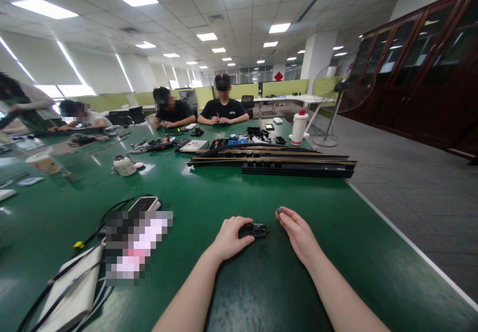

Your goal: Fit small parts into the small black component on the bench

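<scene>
Grip of the left hand (231, 238) is closed around the left end of a small black part (258, 230), which is held between thumb and forefinger over the near middle of the green desk (186, 192). Most of the part is left exposed to the right of the fingertips, low at the desk surface; whether its weight is borne by the desk cannot be told. By the grip of the right hand (298, 232), a small grey piece (279, 210) is pinched at the fingertips, to the right of the black part and slightly farther off, separated from it by a gap.

Beyond both hands, black rails (298, 171) are laid across the desk, with thin brass-coloured rods (269, 160) stretched along them. Past their right portion, a white bottle (298, 130) with a red cap is stood upright. On the near left, a flat white box (70, 308) is crossed by cables, and a yellow connector (78, 245) is seen beside it. At the far side, two people in black shirts (223, 109) are seated. To the right, a standing fan (338, 87) is placed before dark cabinets (411, 63).
</scene>
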Tool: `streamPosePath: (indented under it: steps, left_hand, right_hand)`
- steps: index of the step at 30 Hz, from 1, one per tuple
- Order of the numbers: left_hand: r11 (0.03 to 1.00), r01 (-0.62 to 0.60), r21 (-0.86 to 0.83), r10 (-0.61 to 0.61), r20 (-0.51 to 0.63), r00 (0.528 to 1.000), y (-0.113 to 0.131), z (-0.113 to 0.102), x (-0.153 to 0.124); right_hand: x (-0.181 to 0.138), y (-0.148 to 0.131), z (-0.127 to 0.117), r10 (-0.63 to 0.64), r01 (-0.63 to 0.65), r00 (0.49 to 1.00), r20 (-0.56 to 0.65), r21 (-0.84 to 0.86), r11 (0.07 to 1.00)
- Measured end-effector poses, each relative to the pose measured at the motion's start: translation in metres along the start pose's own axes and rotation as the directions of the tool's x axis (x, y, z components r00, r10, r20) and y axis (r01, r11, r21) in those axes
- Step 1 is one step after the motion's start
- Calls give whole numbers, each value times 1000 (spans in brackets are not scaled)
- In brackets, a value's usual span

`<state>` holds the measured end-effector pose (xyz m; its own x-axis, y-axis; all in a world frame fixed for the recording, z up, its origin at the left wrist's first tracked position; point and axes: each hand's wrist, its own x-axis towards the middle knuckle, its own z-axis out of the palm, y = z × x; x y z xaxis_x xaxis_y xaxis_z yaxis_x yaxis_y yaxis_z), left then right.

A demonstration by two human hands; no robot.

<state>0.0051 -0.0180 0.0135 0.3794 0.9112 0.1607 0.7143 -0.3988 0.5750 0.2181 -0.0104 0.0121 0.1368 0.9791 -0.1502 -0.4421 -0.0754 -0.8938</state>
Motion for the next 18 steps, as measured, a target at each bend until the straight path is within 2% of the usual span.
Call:
streamPosePath:
  steps: [11, 18]
  left_hand:
    - [1000, 6, 9, -6, 4, 1000, 0, 1, 0]
    - [1000, 5, 2, -5, 3, 1000, 0, 1, 0]
  right_hand:
    - [-3, 2, 3, -45, 49, 998, 35, -134, 990]
    - [-7, -2, 8, -25, 36, 998, 62, -180, 983]
